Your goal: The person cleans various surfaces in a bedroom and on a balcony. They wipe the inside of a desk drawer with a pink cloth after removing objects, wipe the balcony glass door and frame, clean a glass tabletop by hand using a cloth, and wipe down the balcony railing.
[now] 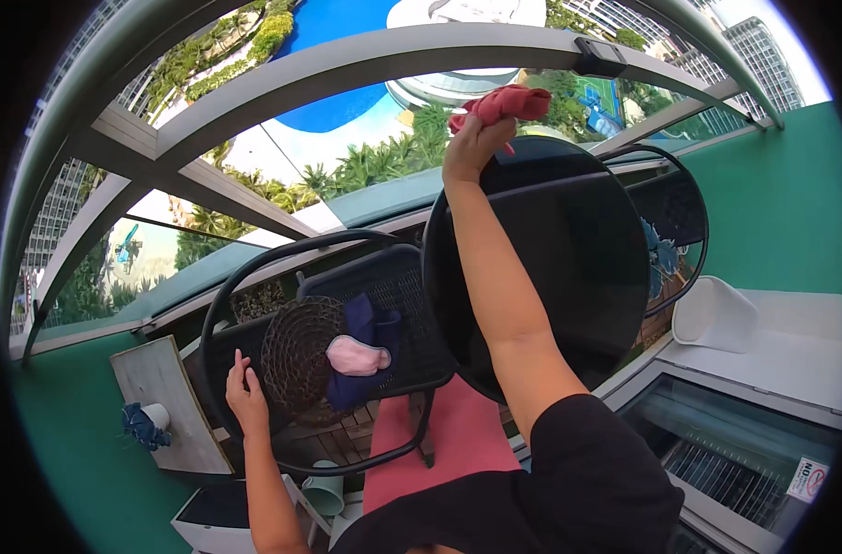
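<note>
My right arm reaches forward over a round black glass-topped table (569, 286). In my right hand (476, 148), closed and raised at the table's far edge, is a bunched red cloth (513, 103). My left hand (246, 397) is open and holds nothing, its fingers extended beside the armrest of a black woven chair (407, 286). On that chair lie a round brown wicker piece (296, 346), a dark blue cloth (370, 323) and a small pink cloth item (354, 355) on top of the blue.
A metal railing (365, 65) with glass panels runs along the far side. Another black chair (666, 203) stands right of the table. At the left are a grey board (167, 379) and a white pot (155, 417); a white bin (712, 314) sits on the right ledge.
</note>
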`<action>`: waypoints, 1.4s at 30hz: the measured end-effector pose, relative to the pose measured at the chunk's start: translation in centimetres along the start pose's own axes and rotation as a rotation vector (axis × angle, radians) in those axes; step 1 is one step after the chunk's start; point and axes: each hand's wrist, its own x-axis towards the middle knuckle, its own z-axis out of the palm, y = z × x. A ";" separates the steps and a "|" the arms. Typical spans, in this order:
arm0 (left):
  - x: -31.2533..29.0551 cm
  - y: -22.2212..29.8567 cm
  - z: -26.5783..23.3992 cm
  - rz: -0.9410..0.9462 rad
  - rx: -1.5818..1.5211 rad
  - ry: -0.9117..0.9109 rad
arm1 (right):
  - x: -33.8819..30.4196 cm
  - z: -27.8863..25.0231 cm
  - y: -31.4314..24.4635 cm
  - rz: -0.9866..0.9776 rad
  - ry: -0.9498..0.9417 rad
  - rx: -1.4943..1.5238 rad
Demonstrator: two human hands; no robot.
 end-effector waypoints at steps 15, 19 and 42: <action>-2.6 -9.6 -3.5 -0.250 0.391 0.088 | 6.9 -2.3 3.4 0.106 0.065 -0.086; -1.1 -8.9 -2.7 -0.273 0.423 0.060 | -8.8 6.9 -7.1 -0.320 -0.187 -0.032; -1.6 -10.6 -2.9 -0.220 0.421 0.070 | -17.8 9.3 -4.2 -0.273 -0.434 0.003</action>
